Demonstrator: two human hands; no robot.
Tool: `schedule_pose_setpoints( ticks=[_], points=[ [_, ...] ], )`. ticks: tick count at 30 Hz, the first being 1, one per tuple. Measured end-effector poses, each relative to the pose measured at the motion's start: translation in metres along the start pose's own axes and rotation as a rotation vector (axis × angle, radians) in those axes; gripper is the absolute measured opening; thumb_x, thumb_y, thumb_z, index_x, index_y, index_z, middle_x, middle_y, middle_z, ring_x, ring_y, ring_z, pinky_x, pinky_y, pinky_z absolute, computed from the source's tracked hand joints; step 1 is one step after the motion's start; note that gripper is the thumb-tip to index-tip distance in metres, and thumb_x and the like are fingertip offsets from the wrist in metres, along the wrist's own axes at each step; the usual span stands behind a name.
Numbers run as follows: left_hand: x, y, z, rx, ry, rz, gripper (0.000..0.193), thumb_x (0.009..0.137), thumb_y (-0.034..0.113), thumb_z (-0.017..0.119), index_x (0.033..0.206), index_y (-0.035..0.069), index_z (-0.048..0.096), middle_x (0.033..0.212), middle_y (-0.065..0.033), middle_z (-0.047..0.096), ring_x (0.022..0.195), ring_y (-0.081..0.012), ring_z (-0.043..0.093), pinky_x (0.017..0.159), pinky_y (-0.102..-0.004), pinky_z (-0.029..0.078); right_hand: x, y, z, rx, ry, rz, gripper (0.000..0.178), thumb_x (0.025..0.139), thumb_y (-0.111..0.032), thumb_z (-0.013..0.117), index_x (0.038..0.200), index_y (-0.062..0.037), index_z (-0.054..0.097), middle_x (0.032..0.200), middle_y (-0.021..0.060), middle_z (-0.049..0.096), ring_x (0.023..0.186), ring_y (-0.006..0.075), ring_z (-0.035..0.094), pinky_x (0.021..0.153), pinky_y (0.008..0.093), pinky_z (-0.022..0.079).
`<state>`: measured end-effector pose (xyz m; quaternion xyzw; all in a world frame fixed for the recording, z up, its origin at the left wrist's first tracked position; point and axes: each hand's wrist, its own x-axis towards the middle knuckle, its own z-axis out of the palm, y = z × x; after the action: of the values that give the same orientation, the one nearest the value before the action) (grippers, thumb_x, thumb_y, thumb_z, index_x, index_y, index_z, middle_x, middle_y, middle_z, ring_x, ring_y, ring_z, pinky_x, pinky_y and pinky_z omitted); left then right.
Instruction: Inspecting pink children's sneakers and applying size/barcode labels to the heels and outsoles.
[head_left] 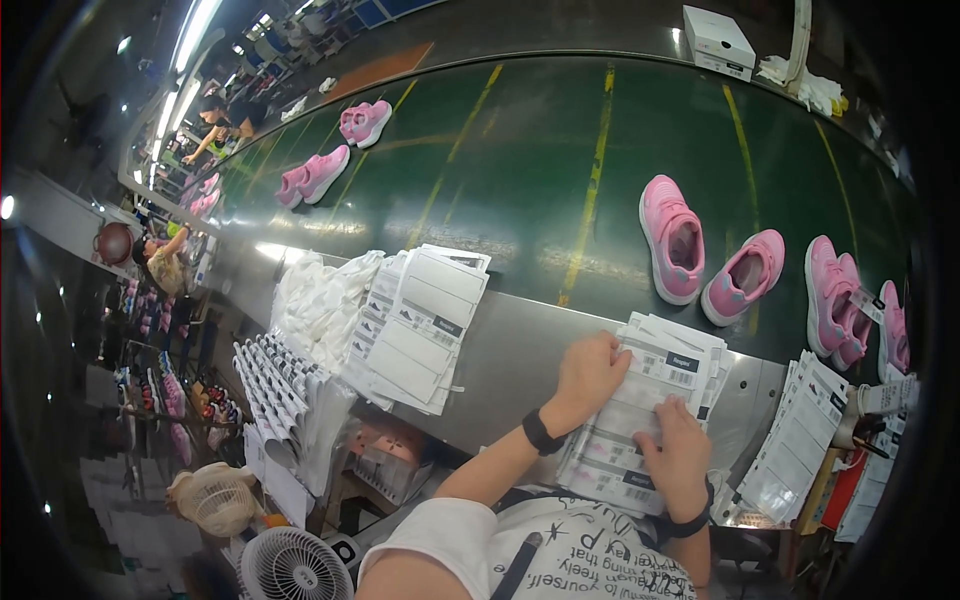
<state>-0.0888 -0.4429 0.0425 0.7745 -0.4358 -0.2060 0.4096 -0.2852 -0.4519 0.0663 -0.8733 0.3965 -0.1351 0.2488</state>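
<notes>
Before me lies a stack of white label sheets [682,350], printed with small shoe pictures and dark blocks. My left hand [588,378] is closed at the stack's left edge, its fingers curled onto a label sheet [610,447]. That sheet slants down towards my body. My right hand [678,452] rests on the sheet's right side, thumb and fingers apart. Beyond the stack, a pair of pink shoes stands on the green conveyor belt: the left shoe [671,240] and the right shoe [743,277].
More pink shoes [835,300] stand at the right, one with a tag. Others [313,177] are at the far left. Label sheets [425,325] and crumpled white paper [320,300] lie left of me. Another sheet stack [797,437] leans right. A white shoebox [718,42] sits beyond the belt.
</notes>
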Motion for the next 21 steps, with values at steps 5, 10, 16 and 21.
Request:
schedule_pose_setpoints(
  ticks=[5,10,16,21],
  points=[
    [0.006,0.005,-0.006,0.253,-0.095,0.025,0.023,0.08,0.019,0.073,0.084,-0.002,0.069,0.069,-0.0132,0.068,0.061,-0.0224,0.068,0.057,-0.031,0.052,-0.001,0.002,-0.007,0.003,-0.022,-0.07,0.05,0.071,-0.02,0.077,0.113,0.003,0.06,0.122,0.0262,0.06,0.119,0.0388,0.055,0.093,0.0417,0.05],
    [0.019,0.0,-0.025,-0.19,-0.361,-0.333,0.029,0.079,0.02,0.076,0.086,-0.007,0.069,0.068,-0.0096,0.068,0.058,-0.0131,0.063,0.054,-0.0269,0.05,-0.001,0.006,-0.02,0.102,-0.117,-0.163,0.049,0.073,-0.021,0.076,0.113,0.0032,0.061,0.123,0.0263,0.059,0.12,0.039,0.055,0.094,0.0416,0.049],
    [0.007,0.008,-0.021,-0.256,-0.295,-0.315,0.023,0.077,0.017,0.078,0.082,-0.005,0.072,0.069,-0.0082,0.069,0.055,-0.0099,0.061,0.052,-0.025,0.047,-0.015,0.015,-0.015,0.134,-0.02,-0.101,0.046,0.074,-0.019,0.076,0.111,0.0037,0.061,0.123,0.0255,0.06,0.118,0.0394,0.055,0.095,0.0434,0.048],
    [-0.006,0.009,-0.005,0.023,-0.063,-0.065,0.02,0.077,0.019,0.078,0.075,0.0,0.073,0.071,-0.0119,0.069,0.054,-0.018,0.063,0.05,-0.0297,0.047,-0.022,0.007,-0.017,0.025,-0.015,-0.054,0.045,0.073,-0.019,0.076,0.11,0.0035,0.062,0.121,0.0232,0.061,0.119,0.0375,0.055,0.097,0.0444,0.046]
  ],
)
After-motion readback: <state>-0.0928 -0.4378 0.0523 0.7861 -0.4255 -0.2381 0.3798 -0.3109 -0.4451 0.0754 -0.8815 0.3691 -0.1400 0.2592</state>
